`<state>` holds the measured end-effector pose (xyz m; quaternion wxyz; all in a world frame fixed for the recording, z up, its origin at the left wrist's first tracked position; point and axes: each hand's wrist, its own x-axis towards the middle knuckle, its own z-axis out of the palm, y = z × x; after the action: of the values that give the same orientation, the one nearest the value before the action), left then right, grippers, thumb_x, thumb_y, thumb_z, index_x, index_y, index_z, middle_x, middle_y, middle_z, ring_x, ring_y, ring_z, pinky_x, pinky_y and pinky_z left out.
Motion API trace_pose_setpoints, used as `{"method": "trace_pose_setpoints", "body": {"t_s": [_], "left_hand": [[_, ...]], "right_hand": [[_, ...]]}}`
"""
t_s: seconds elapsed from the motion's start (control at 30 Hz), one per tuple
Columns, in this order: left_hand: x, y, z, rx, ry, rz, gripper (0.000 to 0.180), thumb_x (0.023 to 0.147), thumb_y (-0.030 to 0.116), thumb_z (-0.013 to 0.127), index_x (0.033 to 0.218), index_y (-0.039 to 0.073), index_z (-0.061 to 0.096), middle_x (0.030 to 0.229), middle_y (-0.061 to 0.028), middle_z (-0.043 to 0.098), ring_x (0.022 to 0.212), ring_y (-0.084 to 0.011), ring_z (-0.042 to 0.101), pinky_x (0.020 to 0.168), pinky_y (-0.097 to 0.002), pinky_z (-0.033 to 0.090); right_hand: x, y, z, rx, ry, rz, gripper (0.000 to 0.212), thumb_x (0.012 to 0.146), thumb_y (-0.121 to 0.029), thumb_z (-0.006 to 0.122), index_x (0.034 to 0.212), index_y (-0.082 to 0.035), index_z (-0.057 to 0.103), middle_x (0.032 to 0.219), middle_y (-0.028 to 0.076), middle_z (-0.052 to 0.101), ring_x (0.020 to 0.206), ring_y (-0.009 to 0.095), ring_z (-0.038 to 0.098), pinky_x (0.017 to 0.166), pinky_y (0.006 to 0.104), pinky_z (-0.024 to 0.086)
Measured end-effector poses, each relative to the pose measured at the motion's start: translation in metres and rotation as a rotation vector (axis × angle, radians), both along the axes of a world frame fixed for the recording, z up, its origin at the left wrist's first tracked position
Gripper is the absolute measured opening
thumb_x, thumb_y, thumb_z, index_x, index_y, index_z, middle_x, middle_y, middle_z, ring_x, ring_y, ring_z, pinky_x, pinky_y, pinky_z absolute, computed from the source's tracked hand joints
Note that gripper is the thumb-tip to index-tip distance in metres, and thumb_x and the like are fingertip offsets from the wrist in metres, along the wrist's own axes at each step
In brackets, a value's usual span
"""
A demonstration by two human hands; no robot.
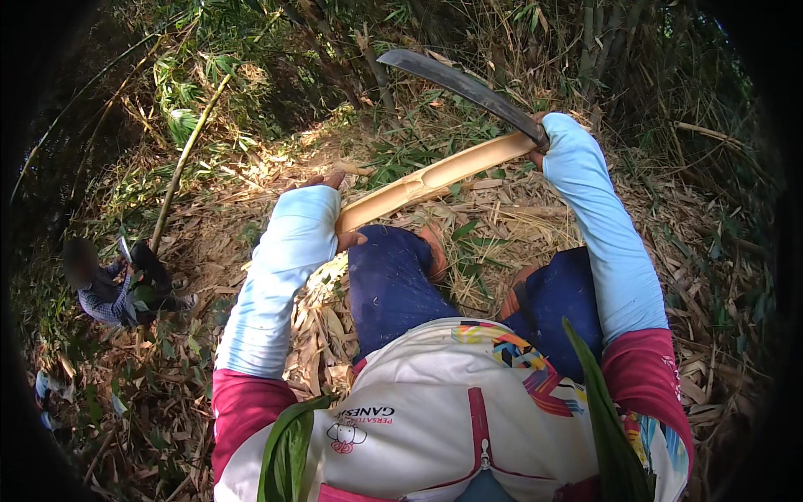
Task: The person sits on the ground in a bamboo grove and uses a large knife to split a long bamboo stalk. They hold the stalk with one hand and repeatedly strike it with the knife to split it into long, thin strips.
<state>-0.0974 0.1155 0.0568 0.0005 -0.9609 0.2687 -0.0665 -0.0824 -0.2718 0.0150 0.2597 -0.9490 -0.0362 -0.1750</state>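
A split bamboo piece (pixel 468 165) with a pale hollow inner face slants across in front of my knees, its right end higher in the view. My left hand (pixel 333 181), in a light blue sleeve, grips its left end, with the thumb showing near my knee. At the other end my right hand (pixel 539 139) is closed around the handle of a machete (pixel 456 84), which is mostly hidden by the fingers. The dark curved blade points up and left, above the bamboo and apart from it along most of its length. My right fingers also touch the bamboo's right end.
Dry leaves and bamboo shavings (pixel 523 222) cover the ground around my feet. Bamboo stems (pixel 590 42) and brush stand ahead. A leaning pole (pixel 188 163) rises at the left, beside another person (pixel 117 289) sitting low with a blade. Green leaves (pixel 291 443) hang over my chest.
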Motion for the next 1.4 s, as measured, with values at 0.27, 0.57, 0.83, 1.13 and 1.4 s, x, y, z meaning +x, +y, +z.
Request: {"method": "trace_pose_setpoints", "body": {"t_s": [0.27,0.57,0.83,1.13,1.4], "left_hand": [[-0.012,-0.014,-0.089,-0.524,0.981,0.27,0.049,0.077,0.026,0.081,0.109,0.001,0.054,0.078,-0.0077,0.061,0.052,-0.0115,0.057,0.047,-0.0238,0.047],[-0.001,-0.057,-0.104,-1.096,1.114,0.119,0.051,0.082,0.025,0.076,0.119,0.004,0.047,0.073,-0.0043,0.061,0.051,-0.0121,0.058,0.045,-0.0263,0.051],[-0.013,-0.082,-0.102,-1.025,0.973,0.129,0.04,0.088,0.027,0.069,0.112,0.004,0.047,0.066,-0.003,0.055,0.044,-0.0125,0.053,0.04,-0.0261,0.044],[-0.034,-0.089,-0.075,-1.041,0.814,0.105,0.028,0.093,0.024,0.063,0.1,0.004,0.045,0.064,-0.0022,0.052,0.045,-0.0107,0.051,0.04,-0.0242,0.04],[-0.024,-0.087,-0.068,-1.04,0.784,0.055,0.028,0.092,0.021,0.063,0.104,0.003,0.045,0.065,-0.003,0.053,0.045,-0.0116,0.05,0.04,-0.0248,0.04]], "right_hand": [[0.008,-0.011,-0.016,0.047,-0.074,0.008,0.061,0.073,-0.006,0.077,0.13,-0.007,0.055,0.082,0.012,0.062,0.071,0.023,0.058,0.067,0.0357,0.047],[-0.008,0.028,-0.044,-0.013,0.105,0.064,0.025,0.081,-0.018,0.073,0.098,-0.004,0.06,0.081,0.019,0.064,0.076,0.038,0.063,0.067,0.0448,0.048],[0.005,0.08,0.0,-0.328,0.602,0.14,0.019,0.075,-0.01,0.068,0.094,-0.007,0.067,0.087,0.018,0.067,0.085,0.039,0.066,0.072,0.0444,0.052],[0.001,0.064,0.013,-0.319,0.535,0.086,0.017,0.074,-0.005,0.063,0.09,-0.009,0.066,0.09,0.02,0.066,0.089,0.039,0.065,0.072,0.0423,0.052],[-0.017,0.064,0.009,-0.357,0.267,0.173,0.014,0.071,-0.005,0.065,0.085,-0.007,0.067,0.085,0.018,0.067,0.085,0.037,0.067,0.073,0.0445,0.052]]}}
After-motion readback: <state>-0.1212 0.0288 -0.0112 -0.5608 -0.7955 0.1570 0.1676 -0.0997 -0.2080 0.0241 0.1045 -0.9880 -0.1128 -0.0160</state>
